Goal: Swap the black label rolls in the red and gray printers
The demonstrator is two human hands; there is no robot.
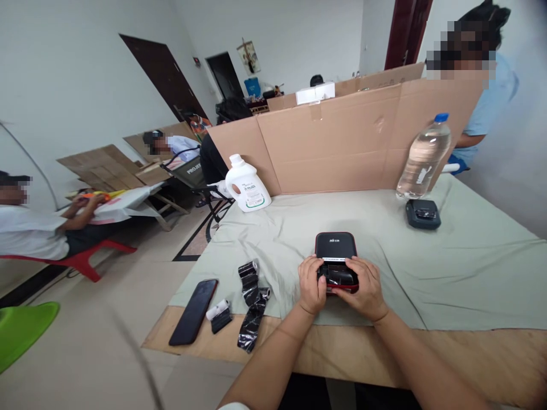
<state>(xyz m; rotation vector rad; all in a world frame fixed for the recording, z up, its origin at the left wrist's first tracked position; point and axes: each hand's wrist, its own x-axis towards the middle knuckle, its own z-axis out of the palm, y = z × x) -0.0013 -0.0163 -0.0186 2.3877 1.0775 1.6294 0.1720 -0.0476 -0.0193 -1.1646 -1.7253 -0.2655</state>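
A small black portable printer (335,245) with a red rim lies on the cloth before me. Across its middle runs a pale strip, and a glossy dark part shows in its near half. My left hand (311,285) grips the printer's left side, thumb along the edge. On the opposite side my right hand (365,287) wraps round the near right corner, with its thumb at the front edge. To the left lies a crumpled length of shiny black ribbon (252,319) with rolls. Beside it are a small white roll (217,309) and a black piece (221,323).
A phone (194,312) lies near the table's left edge. Further back stand a white jug (248,185), a water bottle (424,156) and a dark box-shaped device (423,214). A cardboard partition (333,142) closes the far side. Other people sit around the room.
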